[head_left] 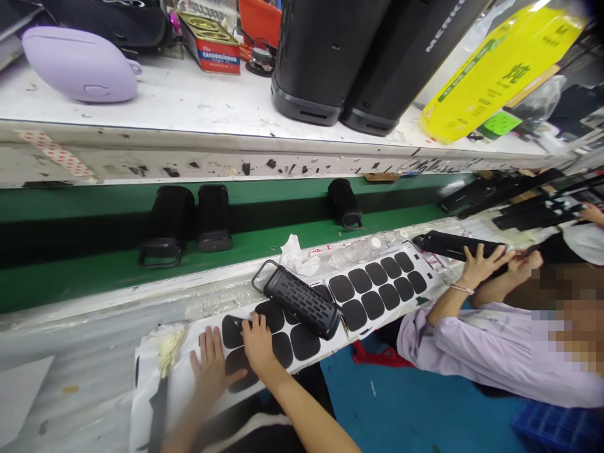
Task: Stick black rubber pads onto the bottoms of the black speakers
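Observation:
A white sheet [182, 377] with rows of black rounded-square pads lies on the bench. My left hand [211, 365] rests on it with the fingers spread, its forearm blurred. Beside it, my right hand [257, 340] has its fingers bent over a black pad [232, 331] at the sheet's upper left, and this pad looks partly lifted at its edge. Across the sheet lies a black perforated speaker [302, 301] with a loop handle, just right of my right hand and not held. A second sheet of pads [372, 289] sits farther right.
A co-worker's hands [481, 270] hold a black device [455, 245] at the right. Black speakers [172, 220] stand on the green conveyor [264, 236]. Crumpled tissue [297, 255] and plastic bottles [356, 251] lie behind the sheets. A brush [167, 352] lies left of my left hand. A shelf [189, 113] runs above.

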`<state>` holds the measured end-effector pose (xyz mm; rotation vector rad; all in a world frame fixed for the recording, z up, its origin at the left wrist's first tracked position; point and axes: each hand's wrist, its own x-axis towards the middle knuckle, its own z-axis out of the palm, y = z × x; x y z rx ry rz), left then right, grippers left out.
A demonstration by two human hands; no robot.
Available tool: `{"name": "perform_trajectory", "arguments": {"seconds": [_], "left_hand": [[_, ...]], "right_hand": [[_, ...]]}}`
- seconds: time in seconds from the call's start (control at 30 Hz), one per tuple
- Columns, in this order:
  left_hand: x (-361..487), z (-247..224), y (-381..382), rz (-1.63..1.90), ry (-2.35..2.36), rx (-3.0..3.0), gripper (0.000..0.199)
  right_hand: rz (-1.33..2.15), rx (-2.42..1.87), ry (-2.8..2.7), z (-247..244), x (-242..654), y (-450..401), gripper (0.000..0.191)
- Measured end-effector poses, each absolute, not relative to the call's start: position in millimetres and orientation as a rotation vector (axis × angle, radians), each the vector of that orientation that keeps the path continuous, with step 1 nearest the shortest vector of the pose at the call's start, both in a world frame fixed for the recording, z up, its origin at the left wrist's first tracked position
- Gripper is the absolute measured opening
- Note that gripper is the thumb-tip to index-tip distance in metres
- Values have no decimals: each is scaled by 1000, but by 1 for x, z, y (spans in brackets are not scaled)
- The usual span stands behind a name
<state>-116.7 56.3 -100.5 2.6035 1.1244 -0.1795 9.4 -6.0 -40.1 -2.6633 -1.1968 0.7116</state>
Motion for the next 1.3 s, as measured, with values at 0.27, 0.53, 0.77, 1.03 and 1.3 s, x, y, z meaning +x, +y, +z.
{"name": "perform_trajectory", "arguments": {"seconds": [0.27, 0.53, 0.77, 1.03, 1.3], "left_hand": [[-113, -90, 62, -44, 1137, 2469, 118], [-96, -94, 55, 48, 1269, 2363, 100], [-97, -94, 51, 70, 1293, 2356, 104], [-95, -79, 54, 15, 1280, 2428, 96], [40, 6, -20, 9, 250, 2814, 131]], "right_hand": [[612, -2605, -1034, -39, 20, -3, 22], [659, -2332, -1115, -50, 12, -28, 18], [645, -1973, -952, -40, 7, -67, 18], [395, -1846, -564, 57, 49, -126, 13], [-55, -1804, -70, 103, 132, -238, 21]]}}
